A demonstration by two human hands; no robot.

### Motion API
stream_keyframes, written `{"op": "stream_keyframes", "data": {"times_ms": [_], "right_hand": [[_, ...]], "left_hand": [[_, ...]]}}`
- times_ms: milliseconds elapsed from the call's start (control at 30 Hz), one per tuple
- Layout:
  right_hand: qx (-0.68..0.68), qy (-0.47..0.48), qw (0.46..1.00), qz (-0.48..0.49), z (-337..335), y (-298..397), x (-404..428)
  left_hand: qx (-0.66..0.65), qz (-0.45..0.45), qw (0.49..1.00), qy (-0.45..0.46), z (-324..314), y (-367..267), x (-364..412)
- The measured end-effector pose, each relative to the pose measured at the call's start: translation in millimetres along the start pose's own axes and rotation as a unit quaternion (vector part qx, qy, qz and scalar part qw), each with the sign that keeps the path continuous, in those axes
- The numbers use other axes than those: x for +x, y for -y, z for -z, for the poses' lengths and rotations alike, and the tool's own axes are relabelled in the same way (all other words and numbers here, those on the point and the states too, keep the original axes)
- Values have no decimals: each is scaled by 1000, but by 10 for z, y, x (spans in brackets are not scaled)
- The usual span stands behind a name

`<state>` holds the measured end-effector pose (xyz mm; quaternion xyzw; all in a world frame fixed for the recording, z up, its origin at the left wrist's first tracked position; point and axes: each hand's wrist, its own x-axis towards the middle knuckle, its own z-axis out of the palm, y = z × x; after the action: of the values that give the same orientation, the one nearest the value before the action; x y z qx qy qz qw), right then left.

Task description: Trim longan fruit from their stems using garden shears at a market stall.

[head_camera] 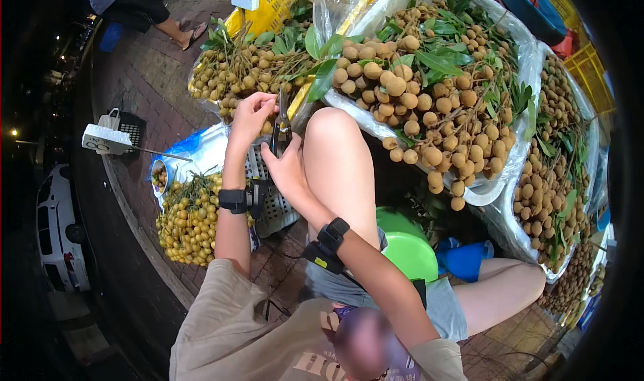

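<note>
My right hand (288,167) grips the dark handles of a pair of pruning shears (283,124), their narrow blades pointing away from me. Just left of the blades is my left hand (253,113), thumb and fingertips drawn together; whether something small is between them cannot be told. Both hands are beside my raised knee. Beyond them lies a pile of longans on stems (241,71) with green leaves. A larger heap of longans (432,104) fills a plastic-lined white foam box (372,122) to the right. Below my hands stands a pale perforated basket (274,212).
A bunch of small yellow fruits (193,220) lies at left, near a white sign (106,138) on a rod. A bright green plastic stool or tub (410,250) stands beside my leg. Another longan box (548,190) is at far right. A person's sandalled foot (191,36) is at upper left.
</note>
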<state>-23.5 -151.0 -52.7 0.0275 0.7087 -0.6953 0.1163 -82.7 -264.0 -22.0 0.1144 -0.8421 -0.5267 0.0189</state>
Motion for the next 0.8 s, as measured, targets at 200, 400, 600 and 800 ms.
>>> {"op": "stream_keyframes", "data": {"times_ms": [200,400,600,800], "right_hand": [[-39,4,999,12,32,35,-13],[-95,-38,993,55,-23,-25,6],[-127,-39,990,49,-48,-47,34],[-161,-42,985,53,-54,-68,43]], "left_hand": [[-13,-13,1000,4,-4,1,11],[-6,-1,999,37,53,-85,2],[-10,10,998,57,93,-99,5],[9,7,998,62,115,-89,13]]}}
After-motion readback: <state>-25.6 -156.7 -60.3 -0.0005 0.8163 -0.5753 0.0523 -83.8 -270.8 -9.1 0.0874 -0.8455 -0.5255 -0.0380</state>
